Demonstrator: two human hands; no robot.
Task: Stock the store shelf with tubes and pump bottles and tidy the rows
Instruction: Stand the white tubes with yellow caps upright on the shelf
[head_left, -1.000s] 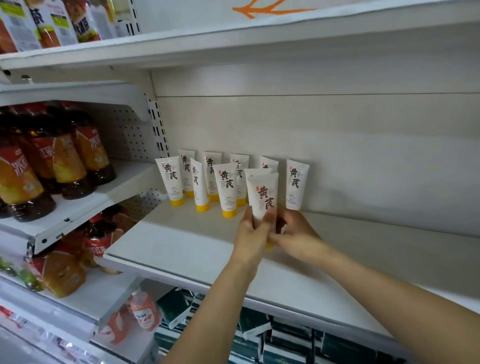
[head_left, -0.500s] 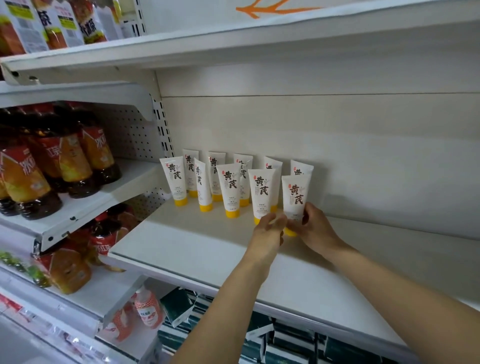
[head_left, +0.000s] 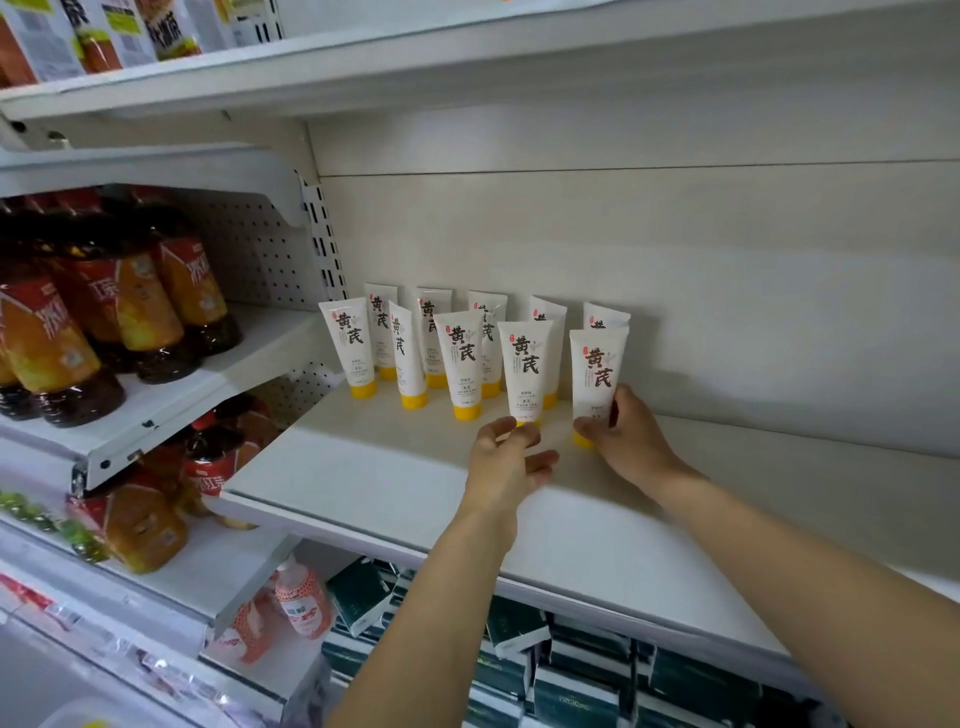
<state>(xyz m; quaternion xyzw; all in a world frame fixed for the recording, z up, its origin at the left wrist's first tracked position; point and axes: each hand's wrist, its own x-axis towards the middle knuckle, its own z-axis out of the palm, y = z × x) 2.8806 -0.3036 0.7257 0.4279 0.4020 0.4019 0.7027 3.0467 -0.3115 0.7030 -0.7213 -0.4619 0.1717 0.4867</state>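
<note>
Several white tubes with yellow caps stand cap-down in two rows on the white shelf (head_left: 395, 483). My right hand (head_left: 626, 441) grips the lower part of the rightmost front tube (head_left: 597, 369), thumb in front and fingers behind. My left hand (head_left: 506, 462) hovers just below the neighbouring front tube (head_left: 527, 364), fingers loosely curled, fingertips close to its cap; whether they touch it is unclear. The other front tubes (head_left: 462, 358) stand further left, with a back row (head_left: 434, 332) behind them.
Dark tea bottles (head_left: 119, 312) with red and orange labels fill the shelves on the left. Dark green boxes (head_left: 571, 670) lie on the shelf below. The shelf's right half holds nothing. Packets (head_left: 130, 31) stand on the top shelf.
The two tubes held together one second ago now stand side by side in the front row. My left hand has let go and drawn back slightly; my right hand still holds the rightmost tube.
</note>
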